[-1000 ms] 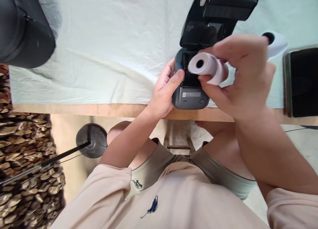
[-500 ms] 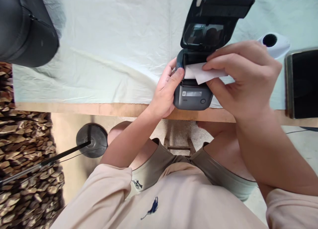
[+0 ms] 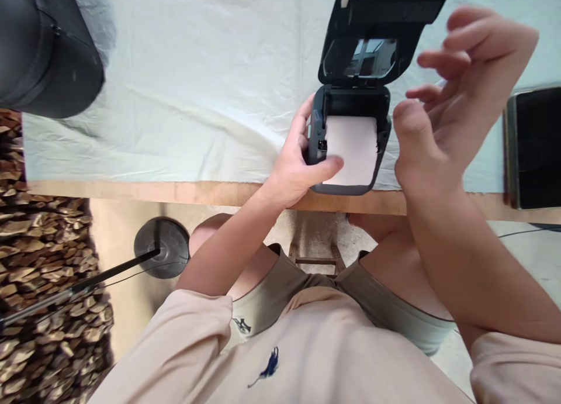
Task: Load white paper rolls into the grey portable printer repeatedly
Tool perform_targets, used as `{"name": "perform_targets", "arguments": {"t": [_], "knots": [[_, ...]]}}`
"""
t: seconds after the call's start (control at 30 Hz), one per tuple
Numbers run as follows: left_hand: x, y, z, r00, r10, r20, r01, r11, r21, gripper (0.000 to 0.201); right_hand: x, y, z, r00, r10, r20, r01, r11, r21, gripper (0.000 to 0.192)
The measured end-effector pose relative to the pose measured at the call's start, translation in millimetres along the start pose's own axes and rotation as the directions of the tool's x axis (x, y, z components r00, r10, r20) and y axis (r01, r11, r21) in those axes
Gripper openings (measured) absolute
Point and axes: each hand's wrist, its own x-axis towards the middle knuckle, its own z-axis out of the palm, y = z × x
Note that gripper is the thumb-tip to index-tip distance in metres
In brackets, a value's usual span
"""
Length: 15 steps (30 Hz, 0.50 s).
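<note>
The paper roll [image 3: 352, 149] now sits inside the open printer [image 3: 348, 141]. The right hand [image 3: 456, 100] has released it, fingers spread; the left hand [image 3: 302, 164] grips the printer, thumb pinning the paper.

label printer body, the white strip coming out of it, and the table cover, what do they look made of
Label printer: dark grey moulded plastic, by its matte sheen and rounded corners. White strip: probably paper, flat, thin and matte, pinned under the left hand thumb. Table cover: pale woven cloth, judging by soft creases; the bare table edge looks like wood.
</note>
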Motion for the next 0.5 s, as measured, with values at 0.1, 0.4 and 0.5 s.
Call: {"name": "perform_targets", "arguments": {"t": [0.1, 0.4, 0.5], "knots": [[0, 0, 0.2, 1.0, -0.012, 0.011, 0.011, 1.0, 0.013, 0.097, 4, 1, 1, 0.976, 0.162, 0.146, -0.188, 0.966, 0.178, 0.055], [-5, 5, 5.3, 0.999, -0.033, -0.026, 0.031, 0.996, -0.087, 0.092, 6, 3, -4, 0.848, 0.454, 0.273, -0.529, 0.705, 0.473, 0.038], [-5, 6, 8.3, 1.0, -0.006, -0.027, 0.001, 0.981, -0.194, 0.074, 1, 6, 2, 0.81, 0.393, 0.436, -0.58, 0.651, 0.49, 0.059]]}}
